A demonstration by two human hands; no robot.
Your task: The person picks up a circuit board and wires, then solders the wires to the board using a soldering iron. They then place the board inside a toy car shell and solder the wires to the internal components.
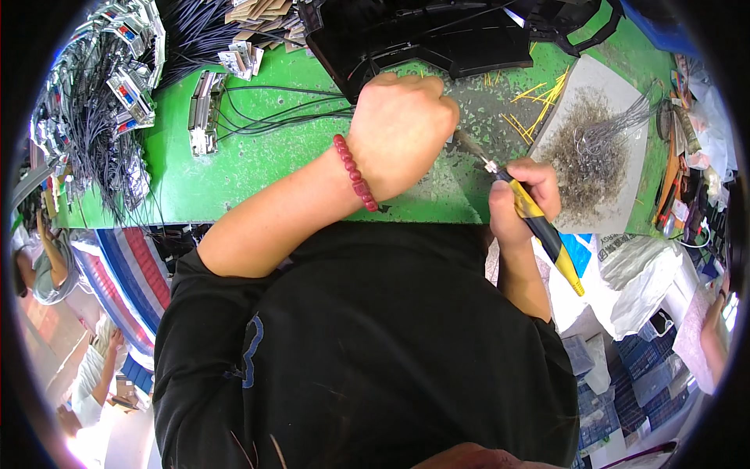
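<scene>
My left hand [402, 129] is balled into a fist on the green worktable [234, 168], fingers curled together; what they pinch is hidden beneath them, so I cannot tell what it is. A red bead bracelet [355, 173] rings that wrist. My right hand [519, 202], at 4 o'clock from the fist, is clamped around 1 yellow-and-black handled soldering iron [539, 227], its metal tip aimed toward 10 o'clock and ending just beside my left knuckles.

At 12 o'clock from the fist sits 1 black plastic tray [437, 35], touching distance from my fingers. Thin black wires [281, 109] run from the fist toward 9 o'clock, to 1 small silver connector block [203, 113]. Farther out at 9 o'clock lies a heap of bundled black cables with silver foil tags [101, 102], too many to count. At 3 o'clock rests 1 grey board covered in dark solder crumbs [598, 144], with loose yellow wire offcuts [539, 98] scattered between it and the tray.
</scene>
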